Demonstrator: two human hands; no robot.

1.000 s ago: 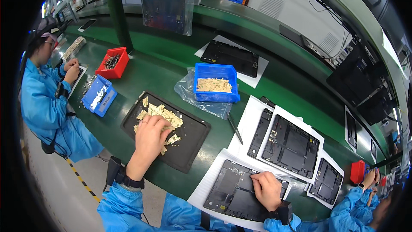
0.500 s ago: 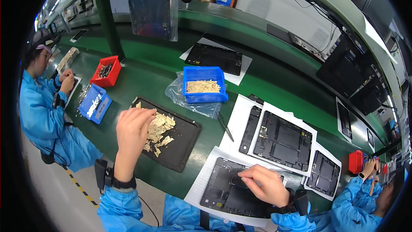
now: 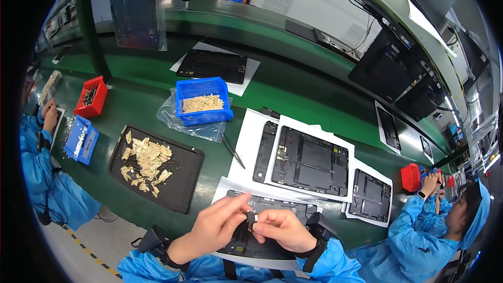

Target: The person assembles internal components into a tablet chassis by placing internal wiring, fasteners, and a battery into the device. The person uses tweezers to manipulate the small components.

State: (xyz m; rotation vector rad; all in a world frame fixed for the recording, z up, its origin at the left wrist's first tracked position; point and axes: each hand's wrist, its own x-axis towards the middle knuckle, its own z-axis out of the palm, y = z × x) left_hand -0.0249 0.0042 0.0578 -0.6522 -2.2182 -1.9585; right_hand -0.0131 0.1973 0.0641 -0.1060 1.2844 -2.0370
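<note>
Nearest: small dark piece with one pale spot, at fingertips of both hands and in front of black panel. Lies at about 3 o'clock from left hand, about 9 o'clock from right hand. Long axis roughly 12 to 6, judged only, since partly covered. Nearer hand: right, by very little.

Right fingers: drawn together, apparently pinching piece by pale side. Left fingers: part-open, thumb close by piece, index lifted toward 1 o'clock; contact, cannot tell. Height over panel: also unclear.

Next out from piece: white sheet under panel, on bench. Then dark slim tool between 11 and 12; second black panel between 1 and 2; dark tray with beige strips at 10. Farthest: blue bin near 11.
</note>
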